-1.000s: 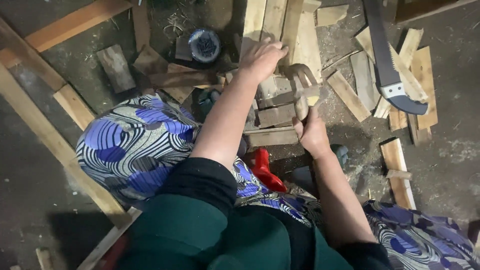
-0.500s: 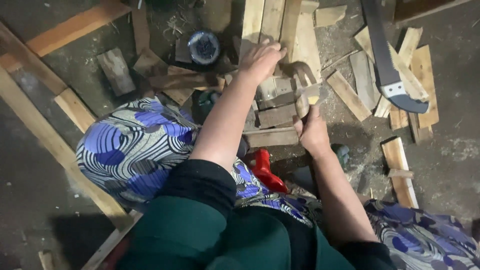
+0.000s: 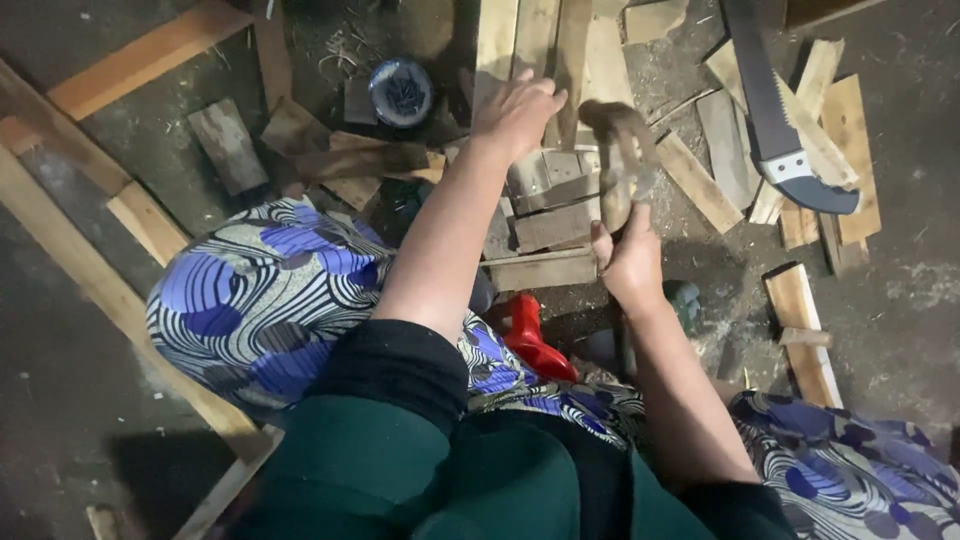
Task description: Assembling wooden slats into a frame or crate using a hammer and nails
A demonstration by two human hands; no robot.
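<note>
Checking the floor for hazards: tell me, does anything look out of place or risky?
Yes. A handsaw lies loose, teeth exposed, across scattered wood offcuts, to the right of the hammer in the right hand. The left hand rests on small stacked blocks.

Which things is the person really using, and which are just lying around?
In use:
hammer, gripped by the right hand
small wood blocks, under the left hand

Lying around:
hand saw
round tin
long plank
red thing
</note>
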